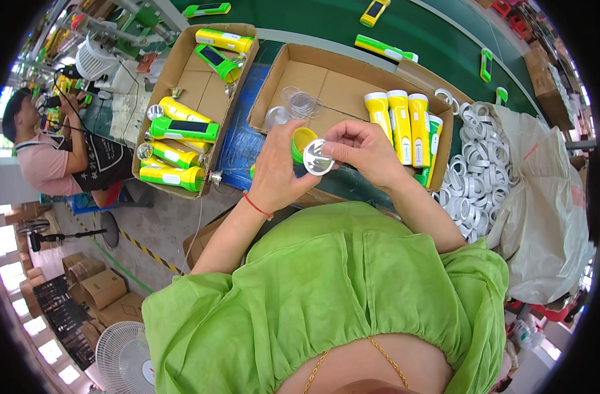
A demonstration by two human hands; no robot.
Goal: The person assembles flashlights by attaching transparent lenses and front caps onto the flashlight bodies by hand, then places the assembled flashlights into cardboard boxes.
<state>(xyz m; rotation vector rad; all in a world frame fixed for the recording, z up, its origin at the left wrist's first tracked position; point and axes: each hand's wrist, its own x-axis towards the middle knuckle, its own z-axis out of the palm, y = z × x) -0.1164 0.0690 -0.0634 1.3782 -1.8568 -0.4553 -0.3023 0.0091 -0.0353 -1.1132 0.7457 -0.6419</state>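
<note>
My left hand (277,165) is wrapped round a flashlight body (304,139), whose yellow inside and green rim show at its open end. Most of that body is hidden behind the hand. Between thumb and fingers, my right hand (365,154) pinches a shiny silver reflector (318,161), round and tilted, right beside the open end. Clear round lenses (302,104) lie just beyond my left hand, in a cardboard tray (333,62). At this tray's right end, several yellow flashlights (398,125) and a green-and-white one (434,141) lie side by side.
A left cardboard box (185,92) holds more flashlights, some with loose reflectors. White rings (474,171) are heaped at the right beside a pale plastic sack (536,197). Flashlights lie on a green conveyor (438,39) at the back. Another person (50,151) sits at the far left.
</note>
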